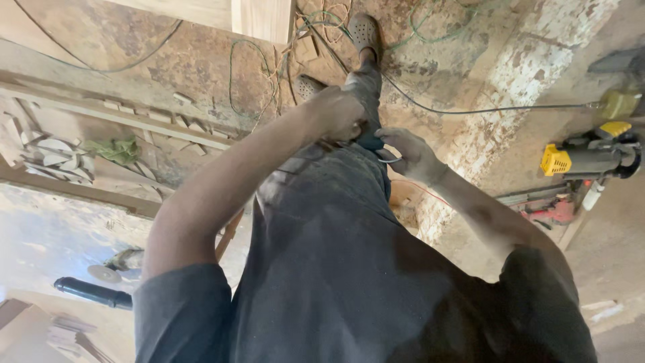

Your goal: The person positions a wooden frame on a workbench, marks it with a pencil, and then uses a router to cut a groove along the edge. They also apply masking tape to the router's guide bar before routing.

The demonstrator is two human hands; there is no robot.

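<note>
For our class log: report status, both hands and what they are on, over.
Left hand closed at the waist, on something hidden. Right hand gripping a small dark tool with a metal loop. Cables trail across the floor by the feet.

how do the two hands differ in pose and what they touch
The left hand is closed into a fist, knuckles up, at the dark trousers. The right hand is more open, its fingers hooked around a thin curved metal piece. Both meet at the waist, arms bare below dark short sleeves.

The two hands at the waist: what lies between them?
Head view: a small dark object between left hand and right hand, against grey clothing; kind unclear.
</note>
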